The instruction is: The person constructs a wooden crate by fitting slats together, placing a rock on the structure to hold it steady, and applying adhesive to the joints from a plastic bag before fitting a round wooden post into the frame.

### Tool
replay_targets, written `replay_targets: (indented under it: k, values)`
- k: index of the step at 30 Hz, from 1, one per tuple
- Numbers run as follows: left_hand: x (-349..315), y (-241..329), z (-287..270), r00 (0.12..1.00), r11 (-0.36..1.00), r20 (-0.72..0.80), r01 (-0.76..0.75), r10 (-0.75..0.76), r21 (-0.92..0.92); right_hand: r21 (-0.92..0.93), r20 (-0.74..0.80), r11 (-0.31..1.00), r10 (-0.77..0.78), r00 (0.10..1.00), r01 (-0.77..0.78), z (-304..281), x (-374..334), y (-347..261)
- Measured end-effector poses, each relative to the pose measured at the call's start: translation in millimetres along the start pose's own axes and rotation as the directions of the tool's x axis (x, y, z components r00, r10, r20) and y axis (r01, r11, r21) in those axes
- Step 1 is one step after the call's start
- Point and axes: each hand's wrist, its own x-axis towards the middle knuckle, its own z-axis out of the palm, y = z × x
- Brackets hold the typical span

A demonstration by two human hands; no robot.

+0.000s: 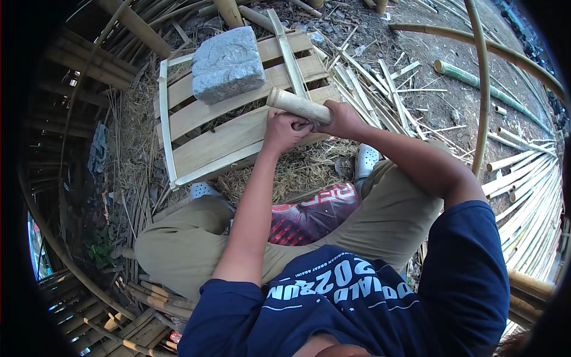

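A short, thick bamboo tube [297,106] lies slantwise over the near right part of a wooden slatted panel [217,138]. My right hand [346,121] is closed around the tube's right end. Just below the tube, my left hand [282,132] is closed at the panel's near edge, its fingertips pinched together. What those fingers hold is too small and shaded to make out. A rough grey stone block [227,64] rests on the panel's far slats. Pale split bamboo strips edge the panel, and one strip [288,55] crosses its slats on the right.
Split bamboo slivers [380,98] litter the ground right of the panel. A green bamboo pole [493,89] and a stack of cut bamboo [529,196] lie farther right. An upright bamboo pole [480,89] stands near my right elbow. Bamboo framework surrounds the left side.
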Motion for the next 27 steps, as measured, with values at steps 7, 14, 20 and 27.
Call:
replay_targets:
  k: [7, 14, 20, 27]
  values:
    - [8, 17, -1, 0.991, 0.993, 0.097, 0.08, -0.089, 0.088, 0.195, -0.021, 0.98, 0.033, 0.999, -0.028, -5, 3, 13]
    - [4, 18, -6, 0.994, 0.993, 0.083, 0.057, -0.066, 0.104, 0.256, 0.002, 0.955, 0.156, 0.988, -0.152, -12, 7, -25]
    - [5, 16, -7, 0.994, 0.994, 0.074, 0.071, -0.077, 0.08, 0.189, -0.027, 0.975, 0.125, 0.992, -0.117, -9, 13, -26]
    - [5, 14, -5, 0.995, 0.994, 0.067, 0.07, -0.076, 0.081, 0.184, 0.022, 0.971, 0.149, 0.989, -0.15, -15, 14, -24]
